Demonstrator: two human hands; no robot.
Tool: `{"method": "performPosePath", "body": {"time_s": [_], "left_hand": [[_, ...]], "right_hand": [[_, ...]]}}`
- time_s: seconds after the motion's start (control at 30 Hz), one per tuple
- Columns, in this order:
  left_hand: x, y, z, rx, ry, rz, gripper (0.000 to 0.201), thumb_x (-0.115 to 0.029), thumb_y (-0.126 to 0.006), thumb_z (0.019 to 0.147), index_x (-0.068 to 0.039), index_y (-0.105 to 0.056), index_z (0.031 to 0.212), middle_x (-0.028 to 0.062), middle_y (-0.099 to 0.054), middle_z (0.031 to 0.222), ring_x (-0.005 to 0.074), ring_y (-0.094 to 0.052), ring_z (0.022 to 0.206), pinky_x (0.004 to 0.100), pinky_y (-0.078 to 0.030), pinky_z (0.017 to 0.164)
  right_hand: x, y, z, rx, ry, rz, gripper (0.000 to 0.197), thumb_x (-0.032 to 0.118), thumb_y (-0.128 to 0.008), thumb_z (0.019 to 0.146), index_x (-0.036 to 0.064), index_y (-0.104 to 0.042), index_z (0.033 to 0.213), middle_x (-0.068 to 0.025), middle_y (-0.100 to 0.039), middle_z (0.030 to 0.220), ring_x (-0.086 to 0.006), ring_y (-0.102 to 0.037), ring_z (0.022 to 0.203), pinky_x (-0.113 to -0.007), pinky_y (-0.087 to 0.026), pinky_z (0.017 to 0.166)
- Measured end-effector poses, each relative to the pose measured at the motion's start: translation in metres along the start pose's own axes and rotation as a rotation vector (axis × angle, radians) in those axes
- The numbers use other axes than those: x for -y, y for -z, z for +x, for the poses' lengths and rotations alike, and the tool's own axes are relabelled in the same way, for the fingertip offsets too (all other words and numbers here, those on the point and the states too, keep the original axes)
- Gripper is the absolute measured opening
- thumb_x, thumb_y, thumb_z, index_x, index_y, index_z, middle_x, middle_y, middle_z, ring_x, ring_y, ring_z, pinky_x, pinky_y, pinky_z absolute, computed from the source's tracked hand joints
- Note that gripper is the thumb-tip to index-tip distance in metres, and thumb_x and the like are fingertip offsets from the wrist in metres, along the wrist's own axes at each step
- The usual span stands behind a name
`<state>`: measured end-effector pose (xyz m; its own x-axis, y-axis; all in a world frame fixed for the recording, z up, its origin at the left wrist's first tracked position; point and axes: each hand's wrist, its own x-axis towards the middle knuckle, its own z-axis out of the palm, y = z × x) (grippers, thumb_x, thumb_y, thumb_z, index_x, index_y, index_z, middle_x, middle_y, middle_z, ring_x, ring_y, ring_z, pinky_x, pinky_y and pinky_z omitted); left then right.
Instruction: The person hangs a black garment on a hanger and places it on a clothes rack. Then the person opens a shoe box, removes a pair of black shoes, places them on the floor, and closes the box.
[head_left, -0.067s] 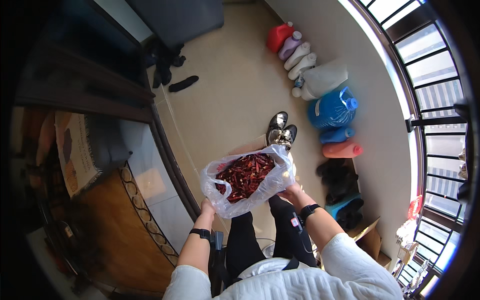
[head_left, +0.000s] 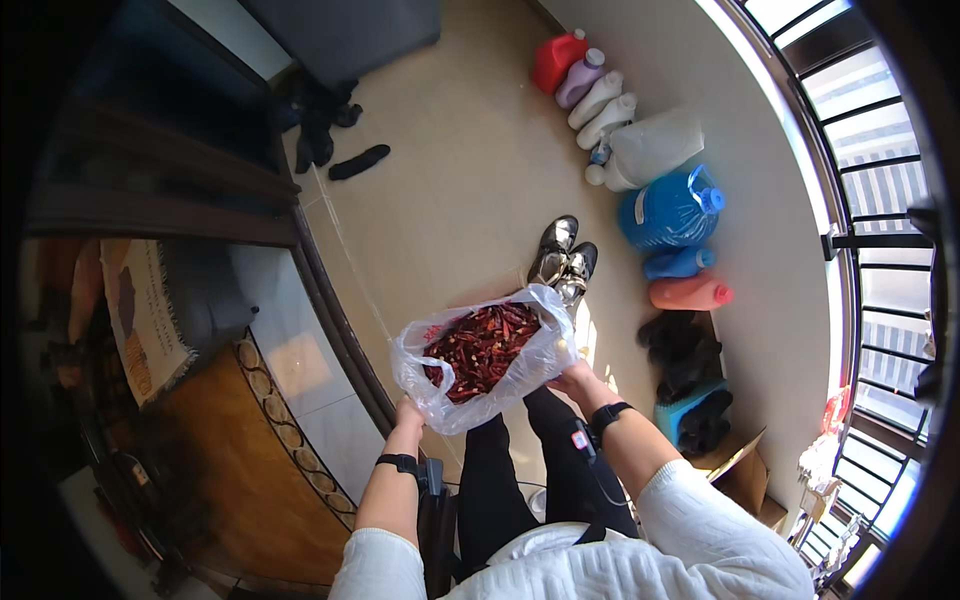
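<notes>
Holding: both hands grip one clear thin plastic bag point(head_left: 470, 385) filled with dried red chilli peppers point(head_left: 482, 345), its mouth spread open upward.
Left hand: the left hand point(head_left: 408, 412) is closed on the bag's lower left rim, fingers pinching the film; a black band sits on that wrist.
Right hand: the right hand point(head_left: 574, 380) is closed on the bag's right side, fingers curled into the plastic; a black wristwatch point(head_left: 608, 413) is strapped just behind it.
Bag's place: raised in front of the person, above the black-trousered legs point(head_left: 520, 470), over the beige tiled floor point(head_left: 470, 170), not resting on it.
Shoes: a pair of shiny dark leather shoes point(head_left: 563, 262) stands on the floor just beyond the bag's far edge.
Right edge of the floor: a red plastic jug point(head_left: 558, 60), pale bottles point(head_left: 600, 100), a white canister point(head_left: 655, 148), a large blue water bottle point(head_left: 672, 208) and a pink bottle point(head_left: 690, 293) line the wall.
Far left of the floor: black socks point(head_left: 358, 162) lie near a dark door frame.
Sleeves: white knitted sleeves point(head_left: 700, 520) cover both upper arms.
</notes>
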<state>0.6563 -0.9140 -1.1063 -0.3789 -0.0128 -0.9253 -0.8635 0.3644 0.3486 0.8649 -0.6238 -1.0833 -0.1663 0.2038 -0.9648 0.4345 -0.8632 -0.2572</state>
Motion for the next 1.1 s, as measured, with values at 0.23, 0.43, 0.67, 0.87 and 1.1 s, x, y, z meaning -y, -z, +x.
{"method": "performPosePath", "body": {"time_s": [0.23,0.43,0.67,0.87,1.1], "left_hand": [[-0.011,0.014,0.163,-0.099,0.064,-0.186,0.035,-0.033,-0.045,0.094,-0.006,-0.064,0.104,0.0082,-0.065,0.099,0.0241,-0.064,0.089,0.0381,-0.05,0.077],[-0.018,0.008,0.258,-0.056,-0.031,-0.247,0.029,-0.024,-0.045,0.097,-0.005,-0.063,0.11,0.0064,-0.066,0.103,0.021,-0.063,0.091,0.0359,-0.05,0.078],[0.019,-0.011,0.301,-0.094,-0.092,-0.058,0.025,-0.014,-0.047,0.098,-0.01,-0.058,0.12,0.0044,-0.064,0.114,0.0216,-0.061,0.104,0.0364,-0.052,0.082],[0.103,0.039,0.212,-0.128,0.155,-0.033,0.053,-0.04,-0.046,0.1,-0.02,-0.029,0.146,0.0094,-0.044,0.141,0.0325,-0.044,0.13,0.0542,-0.036,0.1],[0.09,0.126,0.035,0.125,0.475,0.739,0.042,-0.023,-0.048,0.1,-0.013,-0.04,0.14,0.0092,-0.062,0.118,0.0243,-0.062,0.105,0.041,-0.052,0.082]], "right_hand": [[-0.001,-0.079,0.153,-0.066,0.035,-0.008,0.013,0.013,-0.064,0.087,0.0057,-0.062,0.097,-0.0104,-0.067,0.086,-0.0282,-0.068,0.074,-0.044,-0.057,0.064],[0.008,-0.113,0.246,0.019,0.016,0.003,0.017,0.018,-0.056,0.094,0.0059,-0.062,0.104,-0.0081,-0.069,0.096,-0.0243,-0.069,0.084,-0.041,-0.06,0.074],[-0.012,-0.119,0.299,-0.083,0.027,-0.112,0.035,0.016,-0.073,0.081,0.001,-0.056,0.107,-0.0111,-0.068,0.092,-0.024,-0.069,0.081,-0.036,-0.059,0.063],[-0.036,0.009,0.241,0.051,0.202,-0.724,0.049,0.023,-0.061,0.089,0.0106,-0.051,0.135,-0.0166,-0.067,0.102,-0.0221,-0.067,0.082,-0.034,-0.054,0.07],[-0.104,0.256,0.048,-0.45,-0.106,-0.802,0.039,0.018,-0.062,0.08,0.0085,-0.066,0.118,-0.0134,-0.072,0.091,-0.0228,-0.071,0.074,-0.035,-0.056,0.076]]}}
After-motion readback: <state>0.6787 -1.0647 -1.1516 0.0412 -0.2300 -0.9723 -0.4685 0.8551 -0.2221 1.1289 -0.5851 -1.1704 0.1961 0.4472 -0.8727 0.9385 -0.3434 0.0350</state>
